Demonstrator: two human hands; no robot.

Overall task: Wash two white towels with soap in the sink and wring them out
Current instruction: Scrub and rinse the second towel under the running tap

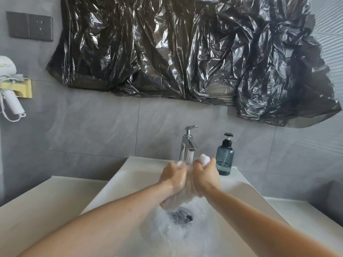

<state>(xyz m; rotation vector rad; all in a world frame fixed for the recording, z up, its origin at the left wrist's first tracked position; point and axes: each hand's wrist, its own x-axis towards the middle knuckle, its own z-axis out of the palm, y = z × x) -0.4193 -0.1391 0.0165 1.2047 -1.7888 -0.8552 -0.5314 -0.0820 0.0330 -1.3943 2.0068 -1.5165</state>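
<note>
Both hands grip one wet white cloth towel (pixel 178 198) over the white rectangular sink (pixel 130 175), lower centre of the frame.

The left hand (pixel 173 176) and right hand (pixel 205 175) clench the bunched towel under the chrome tap (pixel 187 143); foamy water pools around the dark round drain (pixel 182 216). A blue-grey translucent pump bottle (pixel 225 157), partly filled, stands on the sink's back surface, right of the tap; no readable label.

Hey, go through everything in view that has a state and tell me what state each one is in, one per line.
Faucet: running.
White towel: wet, bunched, gripped by both hands under the stream.
Left hand: gripping the towel.
Right hand: gripping the towel.
Sink: foamy water round the drain.
Soap bottle: upright, partly full.
Hair dryer: hung in its wall holder.
</note>
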